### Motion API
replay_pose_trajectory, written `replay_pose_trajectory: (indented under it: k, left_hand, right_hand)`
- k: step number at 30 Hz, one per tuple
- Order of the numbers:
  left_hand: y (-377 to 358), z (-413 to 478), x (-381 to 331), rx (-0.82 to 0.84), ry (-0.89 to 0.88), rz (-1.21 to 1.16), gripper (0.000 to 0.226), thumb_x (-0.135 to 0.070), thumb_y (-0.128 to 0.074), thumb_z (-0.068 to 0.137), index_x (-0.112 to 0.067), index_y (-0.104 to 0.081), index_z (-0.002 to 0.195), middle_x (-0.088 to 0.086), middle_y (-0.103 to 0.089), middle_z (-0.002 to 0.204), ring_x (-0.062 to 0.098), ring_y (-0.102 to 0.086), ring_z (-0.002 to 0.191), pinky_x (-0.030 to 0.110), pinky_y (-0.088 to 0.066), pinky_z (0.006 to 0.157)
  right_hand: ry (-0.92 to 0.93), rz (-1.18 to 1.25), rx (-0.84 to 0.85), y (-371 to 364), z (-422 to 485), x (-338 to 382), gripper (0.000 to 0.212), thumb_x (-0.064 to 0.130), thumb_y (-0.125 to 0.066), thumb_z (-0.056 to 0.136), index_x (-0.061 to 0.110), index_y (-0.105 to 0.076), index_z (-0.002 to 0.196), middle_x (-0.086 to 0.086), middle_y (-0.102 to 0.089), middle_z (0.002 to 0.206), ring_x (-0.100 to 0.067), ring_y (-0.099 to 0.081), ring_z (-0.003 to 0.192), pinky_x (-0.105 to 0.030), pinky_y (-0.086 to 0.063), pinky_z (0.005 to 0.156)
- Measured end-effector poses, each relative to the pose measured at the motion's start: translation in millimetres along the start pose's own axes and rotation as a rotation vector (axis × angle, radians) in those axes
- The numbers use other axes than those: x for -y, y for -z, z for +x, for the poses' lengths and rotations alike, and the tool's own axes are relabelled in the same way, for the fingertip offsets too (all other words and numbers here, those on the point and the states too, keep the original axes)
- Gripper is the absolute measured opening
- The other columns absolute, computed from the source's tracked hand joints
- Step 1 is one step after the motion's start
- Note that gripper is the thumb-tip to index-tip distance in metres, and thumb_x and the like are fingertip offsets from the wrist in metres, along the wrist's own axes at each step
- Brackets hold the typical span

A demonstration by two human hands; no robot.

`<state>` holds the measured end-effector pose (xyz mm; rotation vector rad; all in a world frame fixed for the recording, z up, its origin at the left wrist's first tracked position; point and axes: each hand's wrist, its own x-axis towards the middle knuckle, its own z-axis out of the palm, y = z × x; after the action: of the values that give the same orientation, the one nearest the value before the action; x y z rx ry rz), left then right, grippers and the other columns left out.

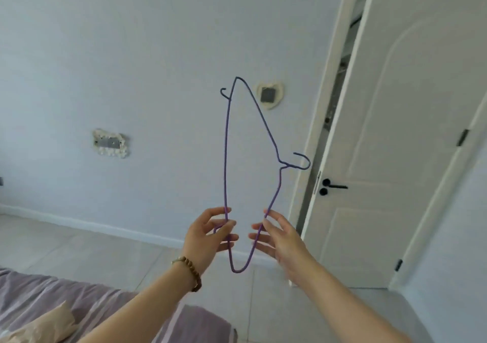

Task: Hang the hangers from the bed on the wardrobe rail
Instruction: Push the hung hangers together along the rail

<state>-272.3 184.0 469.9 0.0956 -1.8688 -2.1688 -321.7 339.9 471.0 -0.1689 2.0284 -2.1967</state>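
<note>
Hanger (226, 144) off bed (52, 295): left hand (208, 237) fingers (224, 228) pinch it, right hand (284, 239) fingers spread, touching; hook (309, 162) above fingers, not hung yet imo.

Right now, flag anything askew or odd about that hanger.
The purple wire hanger stands on end, not level: its hook points sideways toward the door. The left hand pinches its lower end, the right hand touches it. Nothing looks broken.
</note>
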Motion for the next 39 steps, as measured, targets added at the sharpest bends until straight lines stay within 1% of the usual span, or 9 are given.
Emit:
replay_pose_trajectory:
  k: [6, 15, 20, 24, 29, 31, 33, 36, 39]
  left_hand:
    - [-155, -40, -82, 0.423, -0.146, 0.015, 0.019, -0.009, -0.065, 0.084, -0.013, -0.058, 0.101, 0.005, -0.067, 0.083, 0.017, -0.069, 0.069, 0.025, -0.058, 0.066]
    - [-380, -197, -169, 0.870, -0.361, -0.205, 0.046, -0.007, -0.061, 0.087, -0.034, -0.048, 0.122, 0.004, -0.070, 0.092, 0.018, -0.071, 0.073, 0.025, -0.058, 0.066]
    - [-467, -331, -191, 1.087, -0.284, -0.360, 0.049, -0.002, -0.059, 0.086, -0.028, -0.047, 0.126, 0.008, -0.066, 0.091, 0.023, -0.066, 0.066, 0.026, -0.059, 0.061]
    - [-518, -426, -199, 1.223, -0.187, -0.429, 0.049, 0.004, -0.055, 0.088, -0.024, -0.046, 0.126, 0.001, -0.062, 0.084, 0.009, -0.064, 0.055, 0.019, -0.054, 0.053]
    - [-561, -514, -204, 1.454, -0.049, -0.402, 0.046, 0.002, -0.052, 0.090, -0.014, -0.042, 0.133, 0.008, -0.063, 0.099, 0.005, -0.065, 0.049, 0.020, -0.054, 0.051]
    - [-570, -539, -210, 1.571, 0.053, -0.358, 0.040, -0.008, -0.051, 0.093, -0.012, -0.042, 0.132, 0.009, -0.060, 0.109, 0.010, -0.067, 0.056, 0.023, -0.055, 0.055]
    - [-577, -555, -216, 1.701, 0.126, -0.253, 0.032, -0.027, -0.048, 0.095, -0.014, -0.045, 0.124, 0.006, -0.057, 0.116, 0.017, -0.067, 0.076, 0.030, -0.055, 0.070]
    - [-591, -567, -221, 1.857, 0.294, -0.158, 0.047, -0.052, -0.040, 0.092, -0.013, -0.044, 0.117, 0.007, -0.054, 0.123, 0.027, -0.062, 0.099, 0.039, -0.051, 0.087]
    - [-610, -564, -218, 1.916, 0.380, -0.133, 0.060, -0.063, -0.038, 0.087, -0.012, -0.044, 0.117, 0.011, -0.054, 0.125, 0.029, -0.061, 0.105, 0.041, -0.050, 0.089]
  right_hand:
    - [0.251, 0.000, -0.299, 145, -101, 129, 0.032, 0.013, -0.048, 0.097, 0.027, -0.050, 0.126, -0.008, -0.070, 0.095, -0.021, -0.071, 0.081, -0.032, -0.058, 0.072]
    - [0.495, -0.227, -0.763, 316, -371, 226, 0.031, 0.008, -0.051, 0.095, 0.019, -0.052, 0.123, -0.009, -0.069, 0.086, -0.021, -0.071, 0.076, -0.032, -0.059, 0.071]
    - [0.530, -0.341, -1.017, 356, -529, 248, 0.031, 0.007, -0.048, 0.095, 0.018, -0.047, 0.124, -0.011, -0.066, 0.084, -0.015, -0.070, 0.062, -0.027, -0.057, 0.062]
    - [0.562, -0.380, -1.170, 365, -630, 258, 0.028, 0.008, -0.047, 0.096, 0.019, -0.047, 0.122, -0.010, -0.066, 0.082, -0.015, -0.068, 0.059, -0.024, -0.057, 0.058]
    - [0.627, -0.419, -1.362, 366, -708, 258, 0.027, 0.014, -0.047, 0.097, 0.019, -0.053, 0.123, -0.002, -0.061, 0.068, -0.017, -0.059, 0.054, -0.025, -0.053, 0.056]
    - [0.653, -0.424, -1.415, 367, -724, 257, 0.027, 0.015, -0.048, 0.097, 0.020, -0.054, 0.123, -0.001, -0.060, 0.066, -0.017, -0.056, 0.053, -0.029, -0.051, 0.057]
    - [0.665, -0.419, -1.450, 368, -732, 257, 0.028, 0.015, -0.048, 0.096, 0.020, -0.054, 0.123, -0.001, -0.060, 0.064, -0.016, -0.055, 0.051, -0.031, -0.050, 0.057]
    - [0.655, -0.427, -1.496, 374, -733, 256, 0.028, 0.016, -0.049, 0.096, 0.020, -0.054, 0.124, 0.000, -0.060, 0.061, -0.014, -0.056, 0.049, -0.028, -0.051, 0.054]
    - [0.642, -0.427, -1.524, 386, -719, 258, 0.030, 0.017, -0.048, 0.097, 0.020, -0.052, 0.127, -0.003, -0.056, 0.062, -0.014, -0.052, 0.046, -0.026, -0.048, 0.048]
